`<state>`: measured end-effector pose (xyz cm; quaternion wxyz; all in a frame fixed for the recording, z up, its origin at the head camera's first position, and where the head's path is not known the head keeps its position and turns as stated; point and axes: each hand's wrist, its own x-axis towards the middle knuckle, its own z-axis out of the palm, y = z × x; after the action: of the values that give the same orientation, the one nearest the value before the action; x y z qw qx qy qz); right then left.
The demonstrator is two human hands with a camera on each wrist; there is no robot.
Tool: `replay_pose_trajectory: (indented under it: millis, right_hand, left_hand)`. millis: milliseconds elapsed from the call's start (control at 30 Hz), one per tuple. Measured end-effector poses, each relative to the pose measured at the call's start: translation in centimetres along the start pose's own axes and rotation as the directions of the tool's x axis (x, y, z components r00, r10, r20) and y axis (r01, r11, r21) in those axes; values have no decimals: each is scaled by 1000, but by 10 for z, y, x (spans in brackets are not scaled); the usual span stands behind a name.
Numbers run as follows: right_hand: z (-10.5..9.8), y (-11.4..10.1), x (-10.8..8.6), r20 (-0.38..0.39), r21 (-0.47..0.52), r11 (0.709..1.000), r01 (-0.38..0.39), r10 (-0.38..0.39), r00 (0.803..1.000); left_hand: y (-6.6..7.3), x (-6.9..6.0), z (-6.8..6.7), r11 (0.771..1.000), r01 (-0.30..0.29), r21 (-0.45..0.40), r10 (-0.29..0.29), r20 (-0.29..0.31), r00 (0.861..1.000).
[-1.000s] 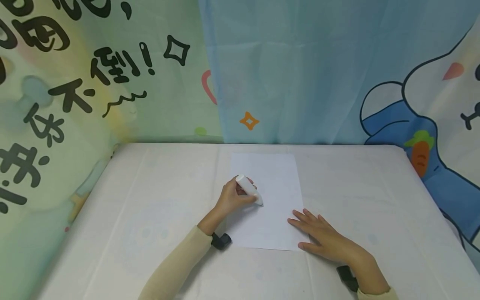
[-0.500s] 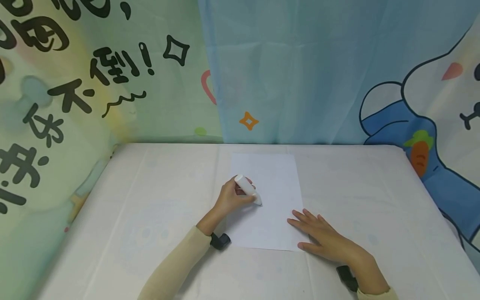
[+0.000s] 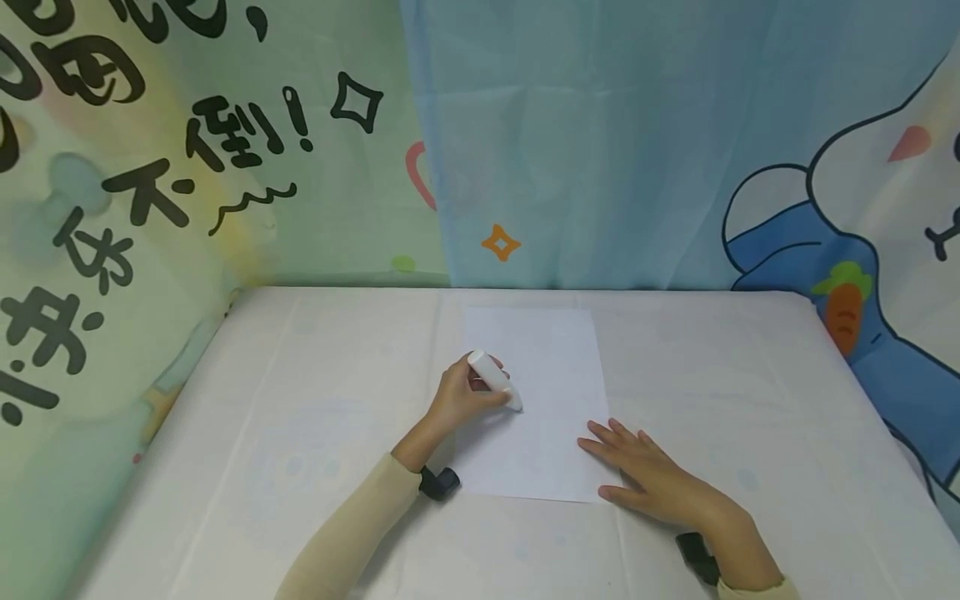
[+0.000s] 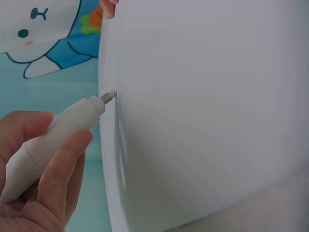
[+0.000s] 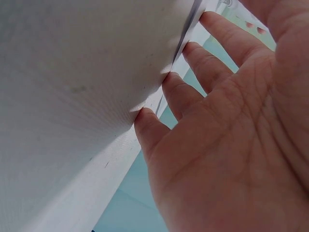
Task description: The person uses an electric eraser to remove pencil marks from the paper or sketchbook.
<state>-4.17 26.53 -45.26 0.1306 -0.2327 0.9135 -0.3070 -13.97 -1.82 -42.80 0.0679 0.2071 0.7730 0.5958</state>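
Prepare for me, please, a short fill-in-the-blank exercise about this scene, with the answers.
1. The left hand grips a pen-shaped tool coloured ____.
2. The spread-fingered hand at the edge of the paper is the ____ one.
3. The printed carrot has leaves coloured ____.

Missing words: white; right; green.

Cloth-screened nook, room type unclear.
White-covered tabletop (image 3: 337, 350); green cloth (image 3: 322, 200) with black lettering (image 3: 140, 202) along left and far edges, blue cloth (image 3: 600, 142) with cartoon animal (image 3: 900, 208) along far and right edges.
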Motion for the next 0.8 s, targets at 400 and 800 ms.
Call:
replay_pose_trajectory:
  millis: [400,800]
  right_hand:
    - [-2,-1,0,5,-5,1000,-9,9,1000]
    - [1,1,0,-3,7,1000,-1,1,1000]
  left_hand:
    - [-1,-2,-2,1000,13,-22,-13,-29,999]
    - [-4,-4,-6,1000,22,-19,-23,-45,999]
